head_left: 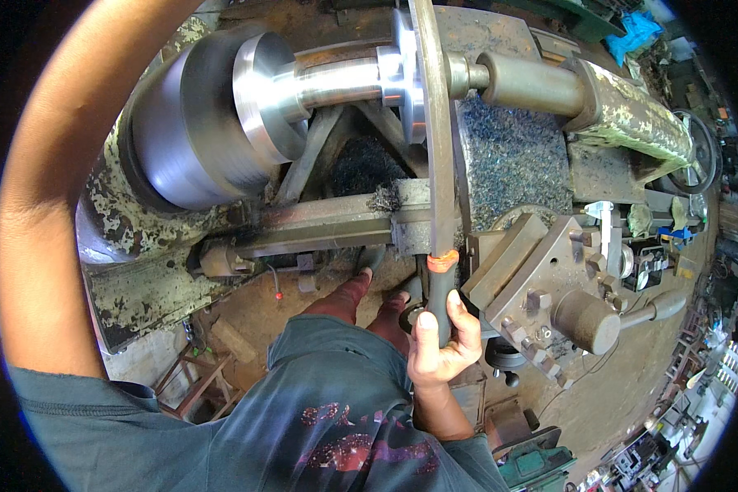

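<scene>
My right hand [449, 348] is closed round the dark handle of a long flat file [438, 180], which has an orange collar. The file points away from me and crosses over the rim of a shiny flange on a turned metal shaft [340, 84]; whether it touches the rim I cannot tell. The shaft is held between the lathe chuck [197, 123] and the tailstock [631, 115]. The chuck's surface looks streaked, as if turning. My left arm [49, 189] arches over the headstock; its hand lies beyond the top edge, out of sight.
Right of my hand stands a tool post [549, 287] with bolts and a lever. A caliper [605, 228] lies beyond it. Metal chips [512, 160] cover the carriage. At the far right is the tailstock handwheel [697, 152]. A wooden block [232, 340] lies on the floor.
</scene>
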Tool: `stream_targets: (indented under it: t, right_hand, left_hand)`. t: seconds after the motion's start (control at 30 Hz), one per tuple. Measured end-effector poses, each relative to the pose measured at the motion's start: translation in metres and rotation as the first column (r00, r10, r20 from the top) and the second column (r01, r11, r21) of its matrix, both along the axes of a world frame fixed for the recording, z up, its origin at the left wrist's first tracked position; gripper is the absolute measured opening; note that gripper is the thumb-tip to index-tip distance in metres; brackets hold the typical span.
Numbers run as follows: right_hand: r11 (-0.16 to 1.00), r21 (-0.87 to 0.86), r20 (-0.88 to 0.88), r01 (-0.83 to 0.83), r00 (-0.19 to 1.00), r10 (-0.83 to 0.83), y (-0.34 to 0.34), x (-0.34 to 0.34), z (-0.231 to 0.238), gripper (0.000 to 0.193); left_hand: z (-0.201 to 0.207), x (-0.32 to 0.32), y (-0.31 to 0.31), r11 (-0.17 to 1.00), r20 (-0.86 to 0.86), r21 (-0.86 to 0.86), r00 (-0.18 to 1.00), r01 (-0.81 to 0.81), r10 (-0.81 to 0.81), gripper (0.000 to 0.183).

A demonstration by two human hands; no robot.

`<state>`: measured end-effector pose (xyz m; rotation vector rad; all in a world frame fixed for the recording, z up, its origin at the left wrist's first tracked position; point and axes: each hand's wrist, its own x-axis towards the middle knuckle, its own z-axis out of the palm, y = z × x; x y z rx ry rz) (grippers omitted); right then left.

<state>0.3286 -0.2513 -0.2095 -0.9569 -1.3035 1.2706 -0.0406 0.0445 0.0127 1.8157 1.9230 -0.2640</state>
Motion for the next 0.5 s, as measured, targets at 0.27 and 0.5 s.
stream_targets:
  t: [0.27, 0.5]
  right_hand:
    - [0.966, -0.257, -0.129, -0.026, 0.992, -0.008, -0.008, 0.006, -0.013, 0.043]
    - [0.951, -0.302, -0.252, -0.071, 0.968, -0.008, -0.002, -0.003, -0.005, 0.040]
  left_hand:
    - [0.003, 0.003, 0.006, 0.997, -0.055, -0.067, 0.998, -0.033, 0.029, 0.016]
    - [0.004, 0.002, 0.012, 0.995, -0.078, -0.086, 0.996, -0.055, 0.048, 0.020]
